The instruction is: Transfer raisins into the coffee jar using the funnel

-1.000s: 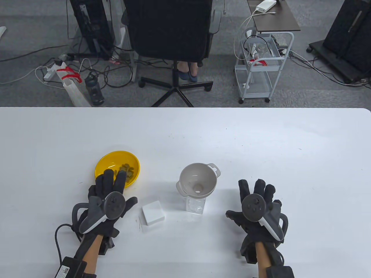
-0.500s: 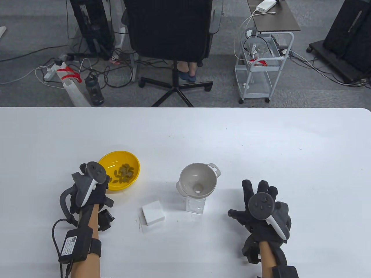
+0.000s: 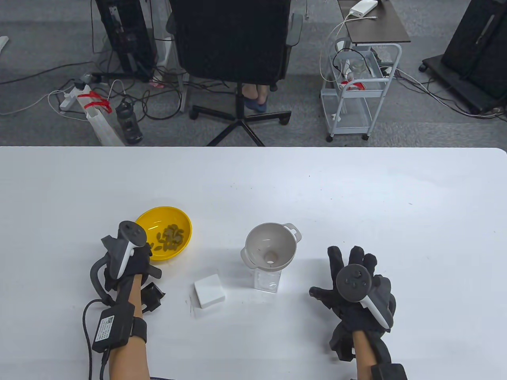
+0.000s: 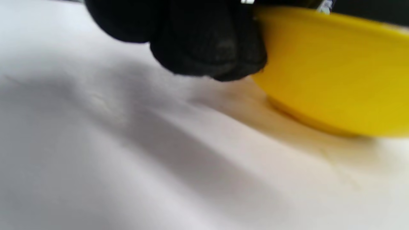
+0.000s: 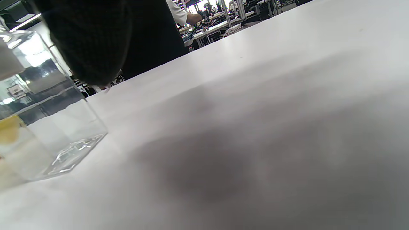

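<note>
L hand [image 3: 130,261] grip (tracker-hidden) unclear

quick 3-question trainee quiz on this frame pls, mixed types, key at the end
1. True or false: the funnel sits in the mouth of the clear jar.
2. Multiple choice: where are the raisins now? A) in the funnel B) in the yellow bowl C) loose on the table
3. Fill in: the hand at the bowl's near-left rim is the ____ hand.

Key
1. True. The funnel rests on top of the jar, its bowl empty.
2. B.
3. Left. The left hand is against the bowl's side; the right hand lies spread, right of the jar and apart from it.
</note>
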Motion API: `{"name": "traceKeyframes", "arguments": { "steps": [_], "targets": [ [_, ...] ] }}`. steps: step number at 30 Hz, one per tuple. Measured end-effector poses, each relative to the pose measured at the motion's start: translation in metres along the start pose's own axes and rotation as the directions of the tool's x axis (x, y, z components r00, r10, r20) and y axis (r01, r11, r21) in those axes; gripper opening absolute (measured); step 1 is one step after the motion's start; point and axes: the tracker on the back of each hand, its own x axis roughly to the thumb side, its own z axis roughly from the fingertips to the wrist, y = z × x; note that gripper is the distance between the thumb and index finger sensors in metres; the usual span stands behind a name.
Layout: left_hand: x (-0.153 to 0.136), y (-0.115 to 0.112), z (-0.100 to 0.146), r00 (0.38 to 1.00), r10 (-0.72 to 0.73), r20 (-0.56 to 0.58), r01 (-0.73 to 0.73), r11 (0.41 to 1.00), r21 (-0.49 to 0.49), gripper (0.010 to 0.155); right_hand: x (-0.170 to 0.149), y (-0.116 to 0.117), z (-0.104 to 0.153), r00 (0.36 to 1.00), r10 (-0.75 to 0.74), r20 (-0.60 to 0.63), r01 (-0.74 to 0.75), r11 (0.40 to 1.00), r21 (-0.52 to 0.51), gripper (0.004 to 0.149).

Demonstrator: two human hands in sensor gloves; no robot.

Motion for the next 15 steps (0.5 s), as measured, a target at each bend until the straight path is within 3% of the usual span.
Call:
{"name": "traceKeyframes", "arguments": {
  "steps": [5, 15],
  "targets": [
    [-0.004, 0.003, 0.007, 0.976, 0.217, 0.033, -0.218, 0.976, 0.007, 0.051, 0.0, -0.001, 0.001, 1.0, -0.014, 0.007, 0.014, 1.0, -0.008, 0.098],
    [0.019, 0.051, 0.058, 0.944, 0.21, 0.254, -0.255, 0.954, 0.157, 0.05, -0.003, -0.003, 0.005, 0.999, -0.041, 0.012, 0.042, 0.999, -0.025, 0.095]
  ]
}}
